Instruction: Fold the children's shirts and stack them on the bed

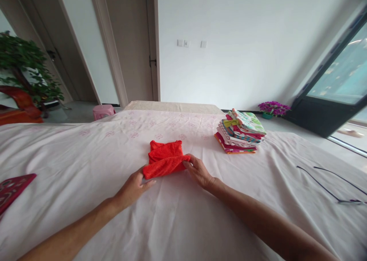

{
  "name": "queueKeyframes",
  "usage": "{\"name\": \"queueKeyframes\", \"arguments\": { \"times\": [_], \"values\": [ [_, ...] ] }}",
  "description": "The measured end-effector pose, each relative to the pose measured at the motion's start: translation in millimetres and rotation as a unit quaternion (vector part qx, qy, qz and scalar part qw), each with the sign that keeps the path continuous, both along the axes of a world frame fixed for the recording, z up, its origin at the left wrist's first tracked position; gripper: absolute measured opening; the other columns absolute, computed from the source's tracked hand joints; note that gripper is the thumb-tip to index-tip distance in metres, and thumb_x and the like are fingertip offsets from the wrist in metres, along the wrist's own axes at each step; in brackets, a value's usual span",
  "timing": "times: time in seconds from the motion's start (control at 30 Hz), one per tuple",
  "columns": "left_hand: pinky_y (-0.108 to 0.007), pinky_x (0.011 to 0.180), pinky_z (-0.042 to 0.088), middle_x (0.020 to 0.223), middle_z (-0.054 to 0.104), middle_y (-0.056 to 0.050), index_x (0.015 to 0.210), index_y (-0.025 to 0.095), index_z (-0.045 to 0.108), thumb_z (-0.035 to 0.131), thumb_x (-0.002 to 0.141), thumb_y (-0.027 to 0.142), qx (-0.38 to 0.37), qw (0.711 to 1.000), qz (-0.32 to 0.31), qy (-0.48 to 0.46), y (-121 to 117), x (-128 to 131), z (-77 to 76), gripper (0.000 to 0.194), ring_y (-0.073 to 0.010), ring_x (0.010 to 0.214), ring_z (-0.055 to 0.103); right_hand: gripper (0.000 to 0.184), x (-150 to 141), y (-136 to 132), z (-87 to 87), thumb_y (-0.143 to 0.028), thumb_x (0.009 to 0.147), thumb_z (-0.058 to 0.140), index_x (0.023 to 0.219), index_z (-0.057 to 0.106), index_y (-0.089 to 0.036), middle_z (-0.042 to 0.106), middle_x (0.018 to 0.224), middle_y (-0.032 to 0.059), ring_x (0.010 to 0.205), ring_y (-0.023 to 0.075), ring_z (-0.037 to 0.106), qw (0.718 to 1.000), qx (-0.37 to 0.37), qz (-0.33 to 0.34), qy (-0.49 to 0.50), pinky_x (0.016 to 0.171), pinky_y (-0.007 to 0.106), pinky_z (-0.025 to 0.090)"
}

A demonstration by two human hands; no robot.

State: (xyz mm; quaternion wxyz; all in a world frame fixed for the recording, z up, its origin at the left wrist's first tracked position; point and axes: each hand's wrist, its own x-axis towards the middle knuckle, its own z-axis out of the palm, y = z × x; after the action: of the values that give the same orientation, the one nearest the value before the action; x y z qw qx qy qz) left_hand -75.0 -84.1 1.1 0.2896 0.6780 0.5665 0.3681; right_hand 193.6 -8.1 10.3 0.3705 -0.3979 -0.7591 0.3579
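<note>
A small bright red garment (164, 157) of lacy-looking cloth lies on the pale sheet, with two short strap-like points at its far edge. Its near part is folded up over the rest. My left hand (137, 183) grips the left end of this fold; the fingers are partly hidden by the cloth and the thumb points right below it. At the fold's right end, my right hand (199, 171) pinches the corner between thumb and fingers. Right of the garment stands a stack of folded clothes (241, 132) in several colours and patterns.
The white sheet (183, 222) has a faint pink flower print. Eyeglasses (340, 199) lie at the right, and a dark red flat item (17, 190) at the left edge. Beyond are a pink stool (103, 111), purple flowers (273, 108) and a leafy plant (23, 58).
</note>
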Motion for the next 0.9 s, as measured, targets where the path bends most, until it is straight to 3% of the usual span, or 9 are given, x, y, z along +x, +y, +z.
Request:
{"name": "queueKeyframes", "arguments": {
  "times": [0.1,0.23,0.37,0.5,0.67,0.77,0.83,0.9],
  "values": [
    [-0.031,0.084,0.051,0.096,0.073,-0.004,0.107,0.018,0.066,0.05,0.087,0.045,0.012,0.997,0.074,-0.012,12.4,0.6,0.4,0.037,-0.0233,0.093,0.067,0.031,-10.2,7.5,-1.6,-0.042,0.095,0.044,0.095,0.062,-0.018,0.066,0.087,0.0021,0.08,0.0179,0.058,0.999,-0.014,-0.024,0.044,0.073,0.028,0.046],
    [-0.029,0.081,0.049,0.094,0.071,-0.004,0.102,0.019,0.062,0.044,0.09,0.046,0.073,0.988,0.135,-0.012,50.7,5.8,8.4,0.035,-0.0208,0.09,0.066,0.035,-29.7,35.7,0.2,-0.043,0.096,0.037,0.101,0.063,-0.02,0.068,0.095,0.0046,0.091,0.0225,0.061,0.993,-0.006,-0.099,0.063,0.081,0.033,0.047],
    [-0.028,0.072,0.047,0.085,0.07,-0.004,0.092,0.02,0.058,0.038,0.092,0.042,0.018,0.974,0.211,0.08,95.8,9.7,8.6,0.029,-0.0199,0.081,0.065,0.034,-46.9,75.1,-2.3,-0.04,0.095,0.034,0.093,0.061,-0.02,0.069,0.089,0.0055,0.083,0.0227,0.062,0.982,-0.01,-0.186,-0.02,0.075,0.032,0.047],
    [-0.031,0.072,0.046,0.091,0.071,-0.009,0.097,0.02,0.059,0.037,0.092,0.036,-0.02,0.964,0.233,0.129,124.4,9.8,2.4,0.028,-0.0239,0.085,0.067,0.032,-52.4,101.7,-8.1,-0.037,0.095,0.034,0.094,0.061,-0.019,0.07,0.089,0.0089,0.083,0.0231,0.063,0.966,-0.009,-0.216,-0.143,0.073,0.032,0.046],
    [-0.043,0.08,0.047,0.103,0.071,-0.018,0.128,0.018,0.052,0.044,0.09,0.042,-0.049,0.948,0.254,0.186,125.3,7.9,7.5,0.045,-0.0344,0.096,0.067,0.037,-44.0,105.6,-0.9,-0.042,0.096,0.038,0.118,0.057,-0.019,0.069,0.106,0.0132,0.097,0.0278,0.064,0.941,-0.029,-0.224,-0.252,0.081,0.038,0.047],
    [-0.047,0.092,0.044,0.119,0.065,-0.021,0.139,0.013,0.043,0.043,0.092,0.036,0.058,0.927,0.259,0.264,115.8,12.7,17.3,0.053,-0.034,0.107,0.063,0.044,-43.6,91.5,13.4,-0.038,0.098,0.035,0.135,0.046,-0.018,0.06,0.127,0.0149,0.114,0.0284,0.057,0.937,0.029,-0.244,-0.248,0.093,0.042,0.044],
    [-0.044,0.101,0.04,0.127,0.062,-0.019,0.136,0.011,0.049,0.037,0.094,0.027,0.154,0.921,0.209,0.289,110.9,21.4,21.3,0.046,-0.0298,0.115,0.059,0.046,-49.3,77.4,22.1,-0.033,0.1,0.031,0.142,0.041,-0.016,0.051,0.14,0.0148,0.126,0.0272,0.048,0.937,0.12,-0.223,-0.24,0.104,0.043,0.037],
    [-0.038,0.107,0.037,0.13,0.061,-0.017,0.13,0.01,0.055,0.032,0.096,0.022,0.197,0.931,0.13,0.279,109.3,32.5,20.1,0.043,-0.0252,0.122,0.055,0.047,-58.2,64.1,25.7,-0.031,0.101,0.028,0.144,0.039,-0.015,0.045,0.147,0.0134,0.136,0.0249,0.039,0.939,0.196,-0.151,-0.238,0.112,0.042,0.029]
  ]
}}
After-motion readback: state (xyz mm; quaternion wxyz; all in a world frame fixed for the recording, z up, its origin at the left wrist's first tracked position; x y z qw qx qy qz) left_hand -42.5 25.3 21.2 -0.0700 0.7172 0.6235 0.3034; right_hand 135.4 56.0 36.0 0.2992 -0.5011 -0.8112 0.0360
